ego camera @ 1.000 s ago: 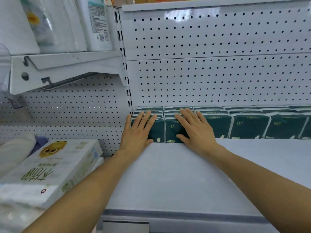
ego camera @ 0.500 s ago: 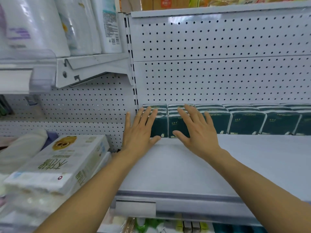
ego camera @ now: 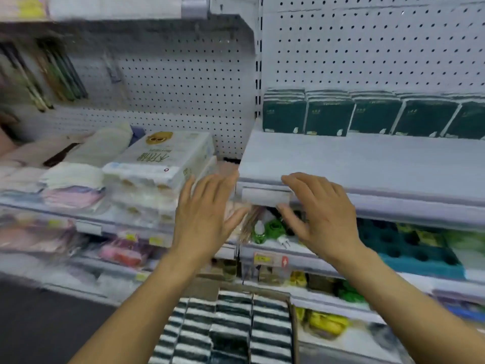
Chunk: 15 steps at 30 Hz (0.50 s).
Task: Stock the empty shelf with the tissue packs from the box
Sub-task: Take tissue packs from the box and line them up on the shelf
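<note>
Both hands, left (ego camera: 203, 219) and right (ego camera: 321, 219), hover spread and empty before the shelf's (ego camera: 367, 164) front edge. Dark packs (ego camera: 328, 116) line its back edge. The box (ego camera: 231, 332) sits below.

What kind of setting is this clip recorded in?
Most likely a retail shop aisle: white pegboard-backed shelving, a row of dark green tissue packs faced up on the shelf, and price-label strips along the shelf edges below.
</note>
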Motion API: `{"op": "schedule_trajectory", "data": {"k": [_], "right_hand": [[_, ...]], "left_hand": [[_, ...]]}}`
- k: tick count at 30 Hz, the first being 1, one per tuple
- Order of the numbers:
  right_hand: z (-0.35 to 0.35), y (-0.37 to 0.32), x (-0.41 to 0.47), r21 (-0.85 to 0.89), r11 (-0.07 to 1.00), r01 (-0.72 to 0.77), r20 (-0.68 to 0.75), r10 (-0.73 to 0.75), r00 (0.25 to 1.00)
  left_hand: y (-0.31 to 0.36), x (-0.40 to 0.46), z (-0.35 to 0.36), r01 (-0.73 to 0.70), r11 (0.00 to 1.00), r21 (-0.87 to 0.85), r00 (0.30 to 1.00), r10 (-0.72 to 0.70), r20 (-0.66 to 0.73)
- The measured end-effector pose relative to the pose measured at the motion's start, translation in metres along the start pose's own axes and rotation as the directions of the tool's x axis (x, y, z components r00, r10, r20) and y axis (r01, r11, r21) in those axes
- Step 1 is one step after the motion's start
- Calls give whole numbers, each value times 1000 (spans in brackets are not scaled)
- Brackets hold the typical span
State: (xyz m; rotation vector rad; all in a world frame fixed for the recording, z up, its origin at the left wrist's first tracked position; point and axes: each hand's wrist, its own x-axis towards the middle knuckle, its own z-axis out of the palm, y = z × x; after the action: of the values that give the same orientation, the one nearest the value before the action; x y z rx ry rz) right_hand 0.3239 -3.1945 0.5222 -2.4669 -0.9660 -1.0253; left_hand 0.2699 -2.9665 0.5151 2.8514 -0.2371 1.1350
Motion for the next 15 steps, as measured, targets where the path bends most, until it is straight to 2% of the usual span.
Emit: {"op": "schedule_trajectory", "data": {"k": [4, 7, 11, 15], "right_hand": [[23, -46, -44, 57, 998, 29, 134, -36, 990], [50, -71, -80, 123, 992, -13, 266, -21, 964], [91, -89, -127, 178, 980, -91, 462, -1, 887], [131, -90, -166, 153, 977, -152, 671, 11, 742]], "left_hand": [[-17, -71, -8, 70, 997, -33, 993, -66, 96], [-29, -123, -2, 174, 981, -87, 955, -147, 256], [-37, -185, 12, 405, 905, -129, 825, -301, 479], [-36, -235, 44, 564, 820, -98, 670, -385, 634]]}}
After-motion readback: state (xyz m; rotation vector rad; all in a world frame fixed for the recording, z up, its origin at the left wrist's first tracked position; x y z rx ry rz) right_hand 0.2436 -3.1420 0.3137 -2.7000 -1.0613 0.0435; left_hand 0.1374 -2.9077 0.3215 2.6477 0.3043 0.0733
